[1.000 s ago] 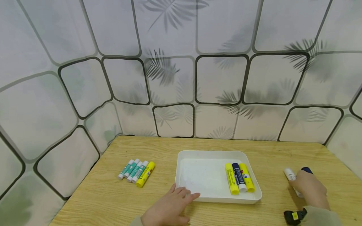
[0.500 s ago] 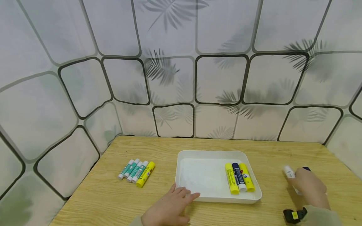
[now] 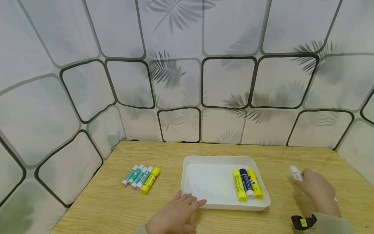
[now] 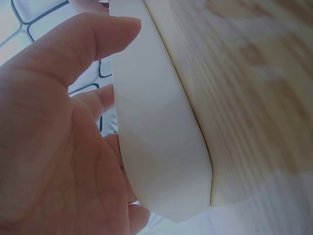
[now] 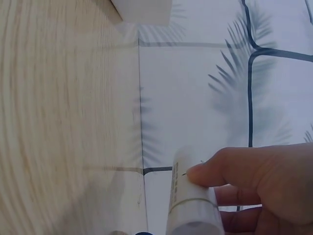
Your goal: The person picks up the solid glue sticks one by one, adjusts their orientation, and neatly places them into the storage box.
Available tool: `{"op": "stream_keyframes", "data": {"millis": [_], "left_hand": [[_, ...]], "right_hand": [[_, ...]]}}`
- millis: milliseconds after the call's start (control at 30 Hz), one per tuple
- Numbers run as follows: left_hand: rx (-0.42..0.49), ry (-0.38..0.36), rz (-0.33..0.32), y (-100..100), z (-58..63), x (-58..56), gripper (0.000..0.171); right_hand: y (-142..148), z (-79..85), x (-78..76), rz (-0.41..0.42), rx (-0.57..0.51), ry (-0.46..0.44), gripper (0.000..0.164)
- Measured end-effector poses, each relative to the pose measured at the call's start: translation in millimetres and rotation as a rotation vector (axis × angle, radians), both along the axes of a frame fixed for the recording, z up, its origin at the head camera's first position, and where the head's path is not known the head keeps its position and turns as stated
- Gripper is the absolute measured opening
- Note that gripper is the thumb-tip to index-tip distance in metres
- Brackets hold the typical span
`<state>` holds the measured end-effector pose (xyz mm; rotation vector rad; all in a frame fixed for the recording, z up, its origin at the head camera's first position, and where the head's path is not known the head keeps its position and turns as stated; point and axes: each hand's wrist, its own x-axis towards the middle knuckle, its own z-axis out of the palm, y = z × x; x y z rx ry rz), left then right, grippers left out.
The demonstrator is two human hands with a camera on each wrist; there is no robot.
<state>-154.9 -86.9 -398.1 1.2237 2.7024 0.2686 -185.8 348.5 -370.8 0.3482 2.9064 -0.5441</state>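
My right hand (image 3: 317, 188) pinches a white glue stick (image 5: 193, 205) between thumb and fingers, tilted over the right side of the table. A dark blue round end (image 5: 144, 233) of another stick shows at the bottom of the right wrist view; in the head view my hand mostly hides that stick. My left hand (image 3: 176, 214) rests its spread fingers on the near-left rim of the white tray (image 3: 210, 159). In the left wrist view its thumb (image 4: 117, 34) is on the outer side of the tray wall, the other fingers beyond it.
Inside the tray's right side lie a yellow glue stick (image 3: 239, 185), a dark blue one (image 3: 247, 183) and another yellow one (image 3: 255, 184). Left of the tray, several turquoise glue sticks (image 3: 141, 175) lie beside a yellow one (image 3: 150, 181). A patterned curtain (image 3: 181, 81) stands behind the table.
My right hand has raised the white glue stick slightly and shifted it a little left. The dark blue end beyond the hand has gone out of sight in the head view. My left hand is still.
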Motion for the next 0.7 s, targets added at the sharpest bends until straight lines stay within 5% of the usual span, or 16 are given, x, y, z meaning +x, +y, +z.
{"op": "stream_keyframes", "data": {"millis": [700], "left_hand": [[-0.002,0.001,-0.001,0.4,-0.3,-0.5,0.064]], "right_hand": [[-15.7,8.9,3.1,-0.003,0.023,0.203,0.052]]}}
